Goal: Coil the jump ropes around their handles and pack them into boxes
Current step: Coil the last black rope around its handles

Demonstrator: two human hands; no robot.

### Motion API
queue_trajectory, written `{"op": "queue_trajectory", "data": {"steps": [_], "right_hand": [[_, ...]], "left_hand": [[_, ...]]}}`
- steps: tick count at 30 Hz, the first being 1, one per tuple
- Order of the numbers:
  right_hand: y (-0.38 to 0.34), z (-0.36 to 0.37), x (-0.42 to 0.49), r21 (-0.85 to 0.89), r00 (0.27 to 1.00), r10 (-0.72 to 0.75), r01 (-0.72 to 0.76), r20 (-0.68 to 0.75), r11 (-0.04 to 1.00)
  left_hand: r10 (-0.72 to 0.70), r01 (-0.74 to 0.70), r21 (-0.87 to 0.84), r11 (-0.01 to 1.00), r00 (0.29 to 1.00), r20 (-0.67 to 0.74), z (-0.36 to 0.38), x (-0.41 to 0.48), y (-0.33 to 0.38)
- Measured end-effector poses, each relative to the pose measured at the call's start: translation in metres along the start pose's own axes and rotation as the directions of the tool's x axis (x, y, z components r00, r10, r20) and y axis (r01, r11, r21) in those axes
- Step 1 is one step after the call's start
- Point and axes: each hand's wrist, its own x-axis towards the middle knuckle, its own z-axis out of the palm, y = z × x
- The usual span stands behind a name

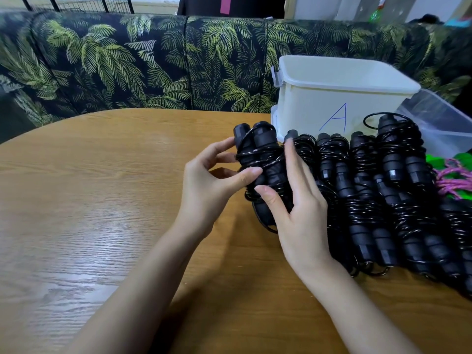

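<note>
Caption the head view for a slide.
Left hand and right hand grip a coiled black jump rope beside finished bundles and a white box marked A.

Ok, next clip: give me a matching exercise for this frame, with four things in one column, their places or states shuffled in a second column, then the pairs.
Things:
1. white box
2. held jump rope
3. clear bin
4. pink cord

Places or states:
a. gripped by the left hand and right hand
b. at the right edge, beside green pieces
c. behind the coiled ropes, marked with a blue A
d. right of the white box, cut off by the frame

Pairs: 1-c, 2-a, 3-d, 4-b
</note>
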Motion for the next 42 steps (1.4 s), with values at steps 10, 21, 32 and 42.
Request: {"op": "queue_trajectory", "data": {"steps": [10, 21, 32, 42], "right_hand": [[-0.01, 0.005, -0.001, -0.574, 0.996, -0.015, 0.064, 0.09, 0.816], [-0.007, 0.0, 0.002, -0.557, 0.997, -0.033, 0.067, 0.071, 0.828], [0.004, -0.005, 0.004, -0.48, 0.999, -0.04, 0.051, 0.033, 0.876], [0.007, -0.003, 0.003, -0.205, 0.997, 0.038, -0.023, 0.067, 0.979]], "left_hand": [[0.0, 0.0, 0.025, 1.0, 1.0, -0.019, 0.006, -0.004, -0.001], [0.021, -0.03, 0.079, 0.996, 0.994, 0.11, 0.007, -0.004, -0.003], [0.196, -0.314, 0.408, 0.857, 0.932, 0.306, -0.012, 0.003, 0.001], [0.412, -0.426, 0.417, 0.803, 0.902, 0.128, -0.023, 0.011, 0.004]]}}
